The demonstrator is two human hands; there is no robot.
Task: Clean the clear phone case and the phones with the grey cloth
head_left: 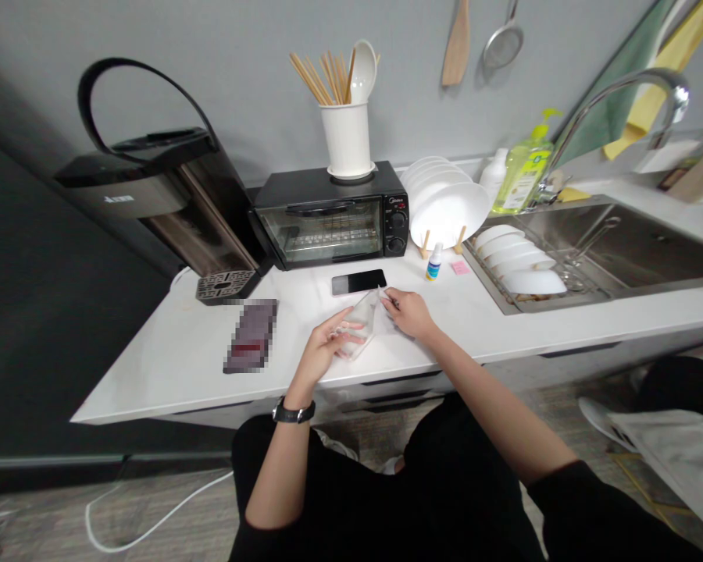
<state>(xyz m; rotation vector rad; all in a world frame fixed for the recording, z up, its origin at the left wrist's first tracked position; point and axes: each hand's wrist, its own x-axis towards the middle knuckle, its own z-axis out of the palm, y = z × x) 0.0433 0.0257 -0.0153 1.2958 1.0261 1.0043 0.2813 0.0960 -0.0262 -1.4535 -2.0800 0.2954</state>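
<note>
My left hand (321, 347), with a black watch on the wrist, holds a clear, thin-edged piece that looks like a transparent phone case (360, 316), tilted above the counter. Its fingers show through or behind the clear piece. My right hand (410, 314) has its fingers closed at the upper right edge of the case, on a thin white sheet like a tissue (385, 318). Just behind both hands a smartphone (359, 282) lies with its dark screen up. A small spray bottle (434, 263) with a blue label stands beyond my right hand, beside a pink square (460, 268).
A blurred-out dark item (251, 336) lies left on the white counter (169, 367). Behind stand a water dispenser (169, 203), a toaster oven (333, 222) bearing a utensil holder (347, 140), and racked plates (445, 211). The sink (638, 269) holding bowls is right; another person's leg shows lower right.
</note>
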